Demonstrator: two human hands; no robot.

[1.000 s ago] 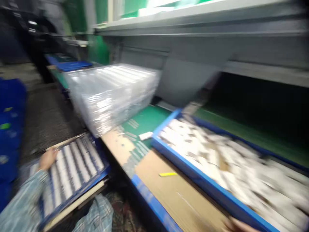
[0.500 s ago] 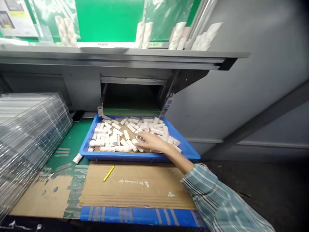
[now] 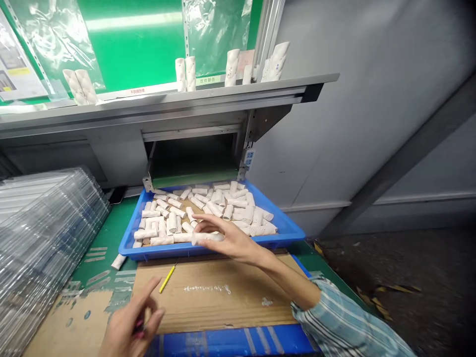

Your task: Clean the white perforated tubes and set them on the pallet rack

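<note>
Between the thumb and fingers of my right hand (image 3: 234, 243) is a short white cylinder (image 3: 204, 238), held lying sideways above the front rim of a blue tray (image 3: 163, 254). Many similar white cylinders (image 3: 173, 222) lie loosely in that tray, some upright, most on their sides. At the lower left, my left hand (image 3: 132, 317) hovers over the cardboard, index finger stretched out and the other fingers curled. A small dark-pink thing (image 3: 139, 329) shows inside its curl; its kind is not clear. Just beyond the left fingertips, a yellow pen-like tool (image 3: 167, 279) with a thin tip rests on the cardboard sheet (image 3: 208, 310).
Stacked clear plastic trays (image 3: 55, 238) fill the left side. One loose white cylinder (image 3: 118, 261) lies beside the blue tray's left corner. Overhead runs a grey shelf (image 3: 167, 106) with several white cylinders standing on it. A dark recess (image 3: 193, 153) opens behind the tray.
My right hand has come back from among the cylinders toward the tray's front edge, now holding one. My left hand has entered at the lower left. The camera view has tilted and shifted.
</note>
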